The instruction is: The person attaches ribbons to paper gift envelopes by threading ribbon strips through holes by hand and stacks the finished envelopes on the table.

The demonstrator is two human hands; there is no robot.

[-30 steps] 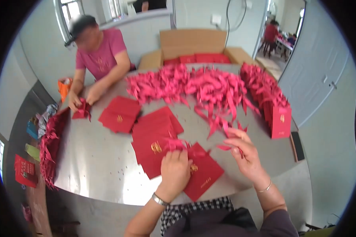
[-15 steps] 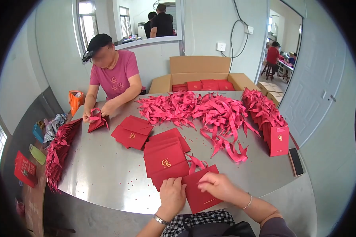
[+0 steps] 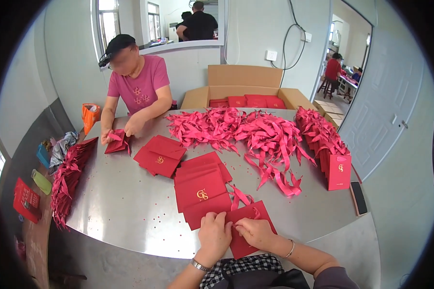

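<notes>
A flat red paper bag [image 3: 242,246] lies tilted at the table's near edge, in front of me. My left hand [image 3: 214,236] is closed on its left edge, with the thumb toward the bag's upper part. My right hand [image 3: 255,233] is in a pinch over the bag, its fingertips close to my left thumb. A thin end of pink ribbon seems to be between those fingertips, though it is mostly hidden. More pink ribbon [image 3: 241,196] loops out beyond the bag's far edge. A fanned stack of red paper bags [image 3: 201,185] lies just beyond my left hand.
Heaps of pink ribbon [image 3: 270,137] spread across the far side. Ribboned bags stand in rows at right [image 3: 339,172] and left [image 3: 74,176]. A phone [image 3: 358,198] lies at the right edge. Across the table, a co-worker [image 3: 139,86] handles a red bag [image 3: 116,144].
My right hand has moved down and left over the bag, bringing its pinch close to my left thumb. The bag has turned slightly. The co-worker still handles a bag.
</notes>
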